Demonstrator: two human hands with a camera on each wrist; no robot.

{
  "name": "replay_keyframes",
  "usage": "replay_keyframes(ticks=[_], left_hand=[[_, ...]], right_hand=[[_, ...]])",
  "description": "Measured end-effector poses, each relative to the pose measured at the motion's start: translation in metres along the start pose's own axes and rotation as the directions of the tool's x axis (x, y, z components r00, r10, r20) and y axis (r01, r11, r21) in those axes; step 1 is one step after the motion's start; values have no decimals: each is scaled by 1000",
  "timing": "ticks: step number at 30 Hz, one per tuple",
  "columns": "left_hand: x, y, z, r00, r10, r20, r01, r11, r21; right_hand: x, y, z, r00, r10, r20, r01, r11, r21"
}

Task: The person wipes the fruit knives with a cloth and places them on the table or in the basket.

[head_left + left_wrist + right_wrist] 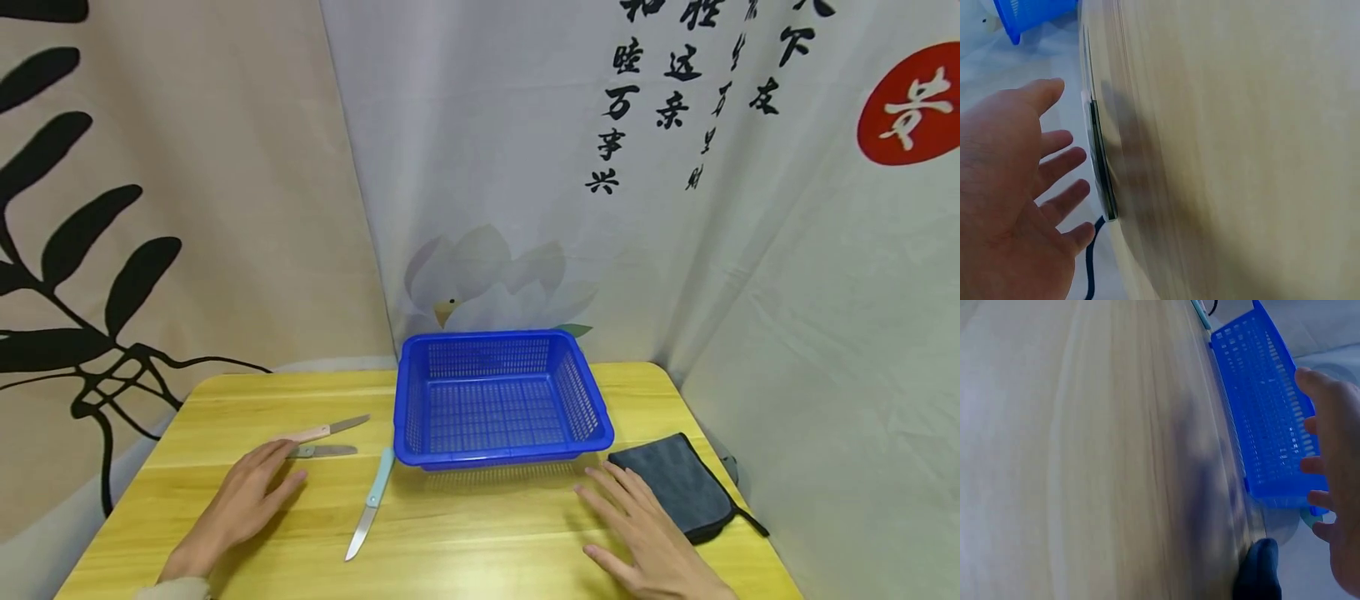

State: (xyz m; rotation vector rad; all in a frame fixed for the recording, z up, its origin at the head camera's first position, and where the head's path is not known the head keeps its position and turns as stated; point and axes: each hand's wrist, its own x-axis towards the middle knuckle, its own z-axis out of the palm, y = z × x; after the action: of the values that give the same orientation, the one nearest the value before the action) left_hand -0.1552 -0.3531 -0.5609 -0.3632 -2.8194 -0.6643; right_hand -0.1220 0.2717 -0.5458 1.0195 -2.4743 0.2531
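Note:
My left hand (pixel 243 504), fingers relaxed and apart, is over the left side of the table, right at the handles of two knives. One is a pink-handled knife (pixel 324 430); below it lies a grey-green-handled knife (pixel 327 451), its handle partly covered by the fingertips. In the left wrist view the palm faces the knife handles (pixel 1102 162), nothing gripped. A light-blue-handled knife (pixel 372 500) lies farther right, blade toward me. My right hand (pixel 648 537) is spread and holds nothing, between the blue plastic basket (pixel 510 459) and a folded dark grey cloth (pixel 675 475), which it partly overlaps.
The basket stands at the back middle of the wooden table (pixel 480 542), with nothing inside. A printed curtain (pixel 487 150) hangs behind the table and along its right side. The cloth's loop pokes out at the right table edge.

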Motion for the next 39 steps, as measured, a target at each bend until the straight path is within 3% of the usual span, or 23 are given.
replay_keyframes(ticks=[5, 12, 18, 22, 28, 34, 39], left_hand=[[4, -4, 3, 999, -21, 35, 20, 999, 24], [7, -7, 3, 999, -13, 43, 10, 997, 71], [6, -11, 7, 1000, -2, -6, 2, 996, 93], [5, -13, 9, 999, -6, -39, 10, 995, 95], [4, -12, 8, 999, -44, -22, 45, 996, 74], [4, -9, 7, 998, -50, -32, 52, 996, 66], [-1, -6, 9, 997, -55, -58, 59, 995, 75]], right_hand=[[-5, 6, -5, 996, 86, 25, -86, 996, 6], [-11, 19, -13, 990, 140, 10, -140, 990, 32], [-15, 34, -21, 965, 256, 47, -257, 966, 11], [-15, 49, -23, 963, 266, 43, -265, 964, -10], [-20, 69, -22, 947, 313, 80, -311, 950, -31], [-24, 80, -17, 919, 366, 148, -365, 930, -38], [-25, 84, -8, 917, 366, 157, -364, 931, -41]])
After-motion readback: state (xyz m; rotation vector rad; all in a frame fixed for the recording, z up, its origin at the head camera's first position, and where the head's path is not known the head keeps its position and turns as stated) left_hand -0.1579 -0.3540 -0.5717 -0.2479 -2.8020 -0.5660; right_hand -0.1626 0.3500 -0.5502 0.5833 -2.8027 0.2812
